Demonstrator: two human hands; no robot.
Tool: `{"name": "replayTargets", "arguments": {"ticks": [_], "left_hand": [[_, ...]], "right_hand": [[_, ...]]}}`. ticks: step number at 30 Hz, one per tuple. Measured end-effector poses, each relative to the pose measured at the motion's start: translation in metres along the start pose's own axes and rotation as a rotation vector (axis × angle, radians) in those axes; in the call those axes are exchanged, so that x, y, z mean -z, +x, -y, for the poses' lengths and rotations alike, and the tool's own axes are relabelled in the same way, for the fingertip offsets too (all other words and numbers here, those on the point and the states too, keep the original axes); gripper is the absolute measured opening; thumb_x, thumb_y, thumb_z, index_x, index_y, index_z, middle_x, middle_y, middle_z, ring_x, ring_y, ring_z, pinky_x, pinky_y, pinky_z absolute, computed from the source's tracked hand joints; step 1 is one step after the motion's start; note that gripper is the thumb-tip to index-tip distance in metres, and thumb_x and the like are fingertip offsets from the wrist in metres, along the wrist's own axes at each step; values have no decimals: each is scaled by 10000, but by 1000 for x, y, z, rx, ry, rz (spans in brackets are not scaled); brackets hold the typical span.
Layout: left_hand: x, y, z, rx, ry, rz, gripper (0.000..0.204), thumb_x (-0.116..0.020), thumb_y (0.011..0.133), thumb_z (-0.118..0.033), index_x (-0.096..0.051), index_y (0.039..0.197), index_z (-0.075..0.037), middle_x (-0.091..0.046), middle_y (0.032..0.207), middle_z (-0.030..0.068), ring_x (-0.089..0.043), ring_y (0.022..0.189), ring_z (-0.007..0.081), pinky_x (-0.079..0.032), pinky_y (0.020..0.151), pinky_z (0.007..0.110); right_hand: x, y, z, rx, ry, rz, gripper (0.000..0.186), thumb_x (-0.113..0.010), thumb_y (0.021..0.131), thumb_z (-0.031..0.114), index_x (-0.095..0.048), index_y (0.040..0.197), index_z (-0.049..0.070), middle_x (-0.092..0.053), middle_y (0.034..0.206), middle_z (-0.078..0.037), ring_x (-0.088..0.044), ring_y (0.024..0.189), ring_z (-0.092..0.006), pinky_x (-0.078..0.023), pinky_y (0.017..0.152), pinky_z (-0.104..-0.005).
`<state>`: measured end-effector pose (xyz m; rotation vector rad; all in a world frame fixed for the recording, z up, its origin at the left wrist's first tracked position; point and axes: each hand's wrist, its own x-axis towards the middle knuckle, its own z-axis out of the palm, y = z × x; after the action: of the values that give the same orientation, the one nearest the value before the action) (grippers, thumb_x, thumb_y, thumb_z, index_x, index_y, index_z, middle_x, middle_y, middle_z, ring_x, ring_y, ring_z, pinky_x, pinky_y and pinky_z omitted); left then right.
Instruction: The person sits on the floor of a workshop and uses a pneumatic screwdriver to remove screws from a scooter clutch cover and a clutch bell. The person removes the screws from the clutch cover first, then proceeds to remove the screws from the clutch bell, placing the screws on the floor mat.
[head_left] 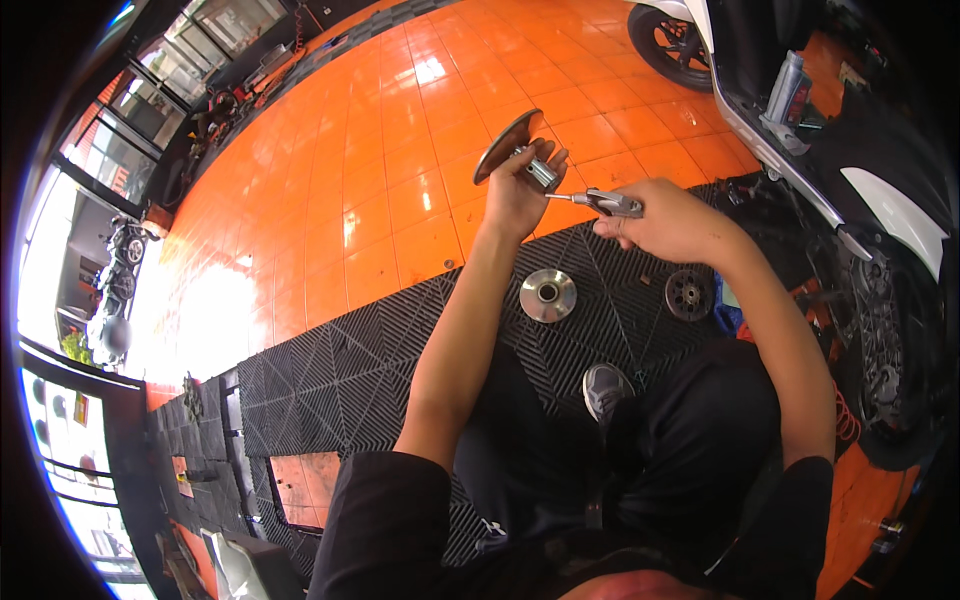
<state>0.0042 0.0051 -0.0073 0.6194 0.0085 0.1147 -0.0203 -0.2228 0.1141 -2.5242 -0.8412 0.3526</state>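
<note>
My left hand (517,200) grips a metal disc (503,143) with a short cylindrical hub (539,172), the disc tilted nearly on edge. My right hand (665,222) is closed on a silver air blow gun (612,200), its thin nozzle pointing left to just beside the hub; whether it touches, I cannot tell. On the black ribbed mat (330,350) below lie a shiny round metal plate (548,295) and, farther right, a dark round part (688,293) with holes. My shoe (607,390) shows between my knees.
A white scooter (890,215) with exposed drive case (878,370) stands close on my right, a bottle (788,92) on it. A red coiled hose (848,425) lies beside it. Orange tiled floor (350,170) stretches beyond the mat. A parked motorbike (120,290) is by the glass front at left.
</note>
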Motion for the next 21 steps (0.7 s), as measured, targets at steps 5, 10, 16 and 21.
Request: {"name": "replayTargets", "arguments": {"ticks": [5,10,16,21], "left_hand": [[3,2,1,-36,42,-36,272,-563,957,-87,-522,1224,-63,-621,1115,137,-642,1083,335,-553,927,436],[-6,-4,-1,-35,59,1,334,-543,954,-71,-516,1287,-67,-612,1094,122,-640,1053,307,-548,926,431],[-16,-7,-4,-29,96,-11,486,-497,964,-61,-466,1448,-77,-594,1044,96,-622,1037,243,-549,901,395],[-22,-13,-4,7,146,-18,488,-504,966,-63,-453,1452,-46,-603,1105,113,-620,1053,242,-557,913,390]], "right_hand": [[-5,-3,0,22,36,-44,321,-684,944,311,-701,1015,-1,-668,721,-120,-658,681,-225,-489,673,-386],[-1,-2,5,6,-17,-48,302,-662,952,328,-705,1005,34,-682,746,-102,-667,717,-243,-506,717,-385],[-5,-7,8,41,-108,-53,317,-699,934,294,-702,1071,8,-677,734,-98,-670,709,-160,-507,700,-355],[-4,1,-1,-9,109,21,324,-676,944,342,-707,1044,35,-688,768,-139,-687,733,-264,-515,724,-403]]}}
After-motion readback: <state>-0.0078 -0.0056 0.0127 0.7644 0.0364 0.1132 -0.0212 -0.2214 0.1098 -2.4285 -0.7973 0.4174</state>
